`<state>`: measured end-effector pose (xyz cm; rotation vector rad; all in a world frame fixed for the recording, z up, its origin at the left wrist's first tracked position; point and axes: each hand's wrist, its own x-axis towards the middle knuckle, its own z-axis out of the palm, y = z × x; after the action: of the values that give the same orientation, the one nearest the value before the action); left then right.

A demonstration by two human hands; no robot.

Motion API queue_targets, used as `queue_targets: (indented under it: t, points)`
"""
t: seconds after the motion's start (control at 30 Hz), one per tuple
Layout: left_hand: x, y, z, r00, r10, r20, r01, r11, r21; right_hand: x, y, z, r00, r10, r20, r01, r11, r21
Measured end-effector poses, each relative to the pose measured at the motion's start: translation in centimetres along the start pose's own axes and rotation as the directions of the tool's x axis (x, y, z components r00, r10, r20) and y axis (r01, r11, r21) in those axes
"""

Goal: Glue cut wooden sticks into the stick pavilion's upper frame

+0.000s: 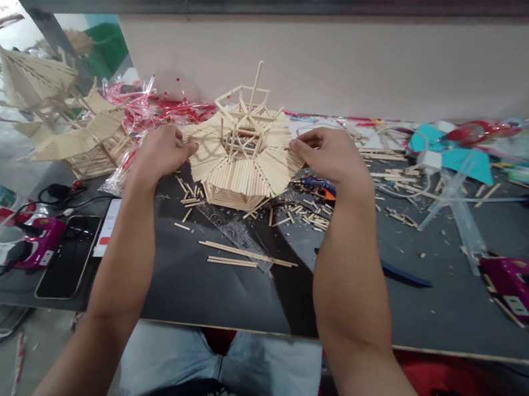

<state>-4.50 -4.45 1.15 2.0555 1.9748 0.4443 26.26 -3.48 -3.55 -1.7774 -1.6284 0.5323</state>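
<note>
1. Stick model (pixel 236 186) stands upright on the bench (pixel 226 303), nearer the back edge than the front, with an open frame above its flared roof
2. Left hand (pixel 164 149) is at the roof's left side, fingers curled, thumb extended; cannot tell whether it grips
3. Right hand (pixel 327 154) is at the roof's right side, thumb and fingertips nearly together; grip cannot be confirmed
4. Long sticks (pixel 248 253) lie between model and front edge, partly across a transparent stencil (pixel 231 230)
5. Black phone (pixel 68 256) lies near the front left corner
</note>
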Motion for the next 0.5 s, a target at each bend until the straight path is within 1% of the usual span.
queue_targets:
  t: [0.1, 0.17, 0.23, 0.3, 0.37, 0.43, 0.5]
  points:
    - [0.1, -0.3, -0.1, 1.000, -0.011, 0.005, 0.011, 0.999, 0.045, -0.4, -0.6, -0.5, 1.000, 0.001, -0.004, -0.001, 0.999, -0.052]
    - [-0.1, -0.3, -0.3, 1.000, -0.010, 0.027, 0.008, 0.997, 0.073, -0.8, -1.1, -1.1, 0.999, 0.014, -0.045, -0.018, 0.997, -0.078]
    - [-0.5, -0.2, -0.6, 0.999, -0.005, 0.032, 0.002, 0.994, 0.110, -1.4, -1.6, -1.9, 0.995, 0.002, -0.102, -0.008, 0.998, -0.057]
    - [-0.7, -0.1, -1.0, 0.999, 0.009, 0.041, -0.015, 0.989, 0.146, -2.4, -2.3, -3.0, 0.983, -0.066, -0.174, 0.067, 0.998, -0.004]
    - [-0.9, -0.1, -1.2, 0.997, 0.035, 0.065, -0.045, 0.987, 0.153, -3.9, -3.2, -4.2, 0.964, -0.162, -0.210, 0.174, 0.984, 0.039]
    - [-1.0, -0.1, -1.4, 0.994, 0.055, 0.090, -0.068, 0.985, 0.157, -5.8, -4.4, -5.2, 0.955, -0.251, -0.161, 0.264, 0.962, 0.065]
    - [-1.1, -0.2, -1.6, 0.990, 0.085, 0.109, -0.103, 0.980, 0.170, -7.7, -5.6, -5.9, 0.949, -0.305, -0.080, 0.308, 0.951, 0.021]
